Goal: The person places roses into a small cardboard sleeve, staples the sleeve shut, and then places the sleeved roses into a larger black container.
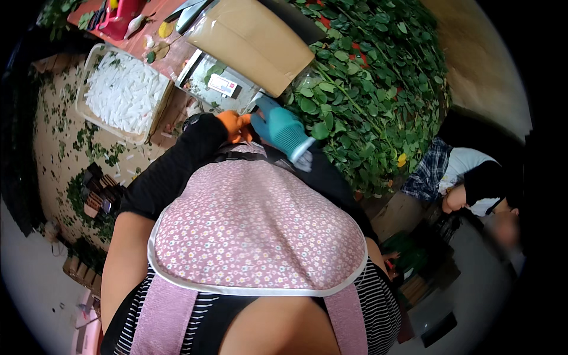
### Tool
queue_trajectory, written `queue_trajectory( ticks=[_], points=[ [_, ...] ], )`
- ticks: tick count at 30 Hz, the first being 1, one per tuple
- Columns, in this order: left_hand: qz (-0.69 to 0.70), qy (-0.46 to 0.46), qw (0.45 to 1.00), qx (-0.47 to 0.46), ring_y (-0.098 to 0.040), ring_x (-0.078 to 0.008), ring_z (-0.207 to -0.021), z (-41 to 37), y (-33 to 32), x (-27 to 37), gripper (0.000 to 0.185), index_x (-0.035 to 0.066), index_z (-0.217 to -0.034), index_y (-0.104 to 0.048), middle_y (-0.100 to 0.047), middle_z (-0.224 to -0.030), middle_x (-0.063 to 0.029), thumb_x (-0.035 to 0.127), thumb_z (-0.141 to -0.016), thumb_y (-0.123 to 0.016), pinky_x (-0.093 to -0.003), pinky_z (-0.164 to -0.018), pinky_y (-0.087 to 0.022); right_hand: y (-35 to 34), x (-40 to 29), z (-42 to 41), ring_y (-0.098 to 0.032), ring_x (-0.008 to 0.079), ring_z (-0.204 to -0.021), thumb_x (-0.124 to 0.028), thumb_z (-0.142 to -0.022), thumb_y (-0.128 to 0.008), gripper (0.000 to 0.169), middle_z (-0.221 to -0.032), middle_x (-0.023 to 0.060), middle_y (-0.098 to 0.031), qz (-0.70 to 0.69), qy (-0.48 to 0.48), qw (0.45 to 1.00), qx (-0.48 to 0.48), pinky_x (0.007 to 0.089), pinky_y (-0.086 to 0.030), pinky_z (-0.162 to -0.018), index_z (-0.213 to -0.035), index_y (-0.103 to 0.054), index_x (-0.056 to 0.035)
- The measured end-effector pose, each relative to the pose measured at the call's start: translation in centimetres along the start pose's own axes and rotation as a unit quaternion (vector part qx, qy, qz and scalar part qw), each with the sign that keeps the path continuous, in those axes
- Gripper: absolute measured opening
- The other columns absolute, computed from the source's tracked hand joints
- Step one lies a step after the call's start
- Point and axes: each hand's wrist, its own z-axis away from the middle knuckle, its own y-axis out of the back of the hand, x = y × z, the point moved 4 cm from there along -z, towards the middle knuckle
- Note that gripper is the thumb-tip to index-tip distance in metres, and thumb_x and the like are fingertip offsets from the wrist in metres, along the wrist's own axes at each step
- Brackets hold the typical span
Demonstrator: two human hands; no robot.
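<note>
Both of my gloved hands meet at the waist of my pink floral apron point(257, 222). My left hand point(234, 126), in an orange glove, has its fingers bent towards the right one. My right hand point(282, 128), in a teal knit-cuffed glove, is slightly blurred and reaches across beside it. Whether anything is between the fingers is hidden. Just beyond them lies a shallow metal tray point(202, 91) with a small white box point(222, 85) bearing writing and a green leaf point(215, 72). A brown cardboard sheet point(255, 42) covers the tray's far side.
A heap of leafy green stems point(377, 88) fills the right. At left, a plastic basket point(79, 100) holds many short white pieces. A pink holder point(117, 20) stands on the red table point(171, 46). Clippings litter the floor point(57, 133). Another person point(470, 173) is at far right.
</note>
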Motion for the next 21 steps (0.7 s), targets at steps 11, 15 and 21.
queue_trajectory(
  ticks=[11,15,21],
  points=[
    [0.110,-0.161,0.938,0.287,-0.039,-0.0050,-0.054,9.5,13.5,3.5,0.028,0.014,-0.106,-0.072,-0.052,-0.070,0.0047,0.031,-0.095,-0.053,-0.0196,-0.049,-0.030,-4.0,0.5,0.1,-0.064,0.0317,-0.099,-0.034,-0.077,-0.078,0.058,-0.127,0.0222,-0.054,-0.266,-0.121,0.943,0.159,0.0391,-0.054,-0.081,-0.120,-0.058,-0.0001],
    [0.125,-0.278,0.897,0.321,-0.058,-0.0100,-0.084,11.7,19.4,10.1,0.040,0.015,-0.127,-0.059,-0.065,-0.107,-0.0003,0.038,-0.093,-0.059,-0.0273,-0.071,-0.044,-6.7,1.1,1.7,-0.059,0.0325,-0.117,-0.033,-0.087,-0.070,0.072,-0.140,0.0168,-0.051,-0.600,-0.121,0.767,0.192,0.0380,-0.050,-0.096,-0.146,-0.037,-0.0065],
    [-0.076,-0.338,0.917,0.196,-0.052,-0.0203,-0.121,7.1,20.5,16.8,0.073,0.008,-0.149,-0.036,-0.049,-0.140,-0.0073,0.045,-0.092,-0.062,-0.0346,-0.098,-0.042,-8.0,2.7,-0.6,-0.035,0.0344,-0.136,-0.034,-0.101,-0.044,0.051,-0.149,0.0159,-0.030,-0.894,-0.069,0.288,0.336,0.0501,-0.025,-0.117,-0.147,-0.031,-0.0155]
  ],
)
